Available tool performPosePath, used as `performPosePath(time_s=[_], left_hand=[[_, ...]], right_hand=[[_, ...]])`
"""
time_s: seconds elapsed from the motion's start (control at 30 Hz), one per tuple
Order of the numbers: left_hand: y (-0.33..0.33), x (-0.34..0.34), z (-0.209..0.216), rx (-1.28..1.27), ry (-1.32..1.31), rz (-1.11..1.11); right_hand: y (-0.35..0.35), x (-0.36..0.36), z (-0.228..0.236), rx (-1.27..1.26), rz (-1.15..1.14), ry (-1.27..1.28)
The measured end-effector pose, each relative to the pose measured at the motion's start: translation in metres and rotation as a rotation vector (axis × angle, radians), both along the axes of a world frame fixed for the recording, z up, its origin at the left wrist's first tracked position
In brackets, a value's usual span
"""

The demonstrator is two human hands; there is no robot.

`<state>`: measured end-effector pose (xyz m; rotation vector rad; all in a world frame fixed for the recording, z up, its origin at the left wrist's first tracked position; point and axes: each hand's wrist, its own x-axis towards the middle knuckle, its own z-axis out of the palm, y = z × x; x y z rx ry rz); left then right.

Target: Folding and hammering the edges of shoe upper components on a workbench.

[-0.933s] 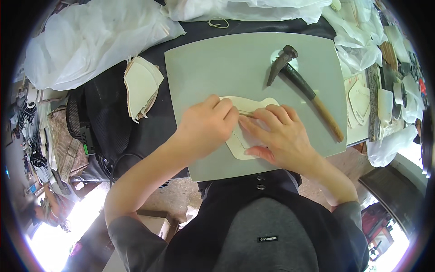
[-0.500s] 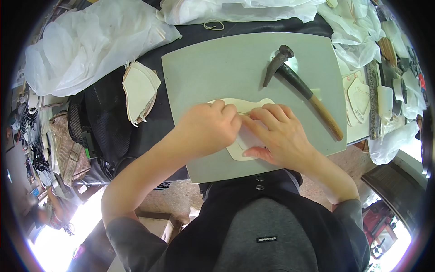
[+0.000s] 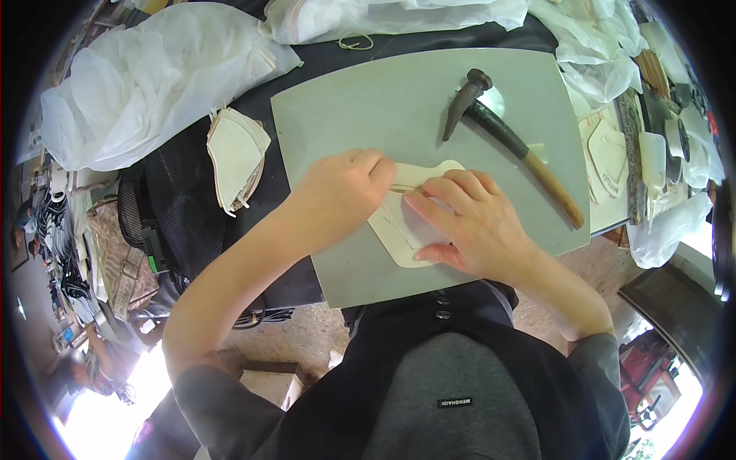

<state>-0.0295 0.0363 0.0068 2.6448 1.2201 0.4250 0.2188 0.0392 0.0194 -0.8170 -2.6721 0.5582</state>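
Observation:
On a grey board (image 3: 353, 100) lies a cream, curved-edged flat piece (image 3: 420, 175), with a smaller white sheet (image 3: 412, 222) on top of it. My left hand (image 3: 345, 188) is closed at the piece's upper left edge; its curled fingers hide what they grip. A thin dark line crosses the piece between my two hands. My right hand (image 3: 484, 222) rests on the right side of both layers, fingers and thumb apart, pressing them against the board. The right part of the piece is hidden under it.
A hammer (image 3: 502, 130) with a wooden handle lies on the board beyond my right hand. Left of the board sits a stack of cream cut pieces (image 3: 236, 157). White plastic bags (image 3: 161, 77) line the back, and patterns (image 3: 608, 157) lie at the right.
My left hand has shifted slightly left and up, uncovering more of the cream piece and the white sheet. My right hand stays on the piece.

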Motion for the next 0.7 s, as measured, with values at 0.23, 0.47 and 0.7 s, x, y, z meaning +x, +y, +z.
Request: performPosePath(time_s=[0.23,0.47,0.7], left_hand=[[-0.003,0.005,0.01,0.05,0.039,-0.109],[-0.007,0.017,0.01,0.253,0.227,-0.198],[-0.009,0.01,-0.002,0.037,-0.069,0.01]], right_hand=[[0.001,0.001,0.0,-0.021,0.002,-0.007],[0.002,0.0,-0.002,-0.021,0.003,-0.01],[0.0,0.001,-0.002,-0.024,-0.012,-0.002]])
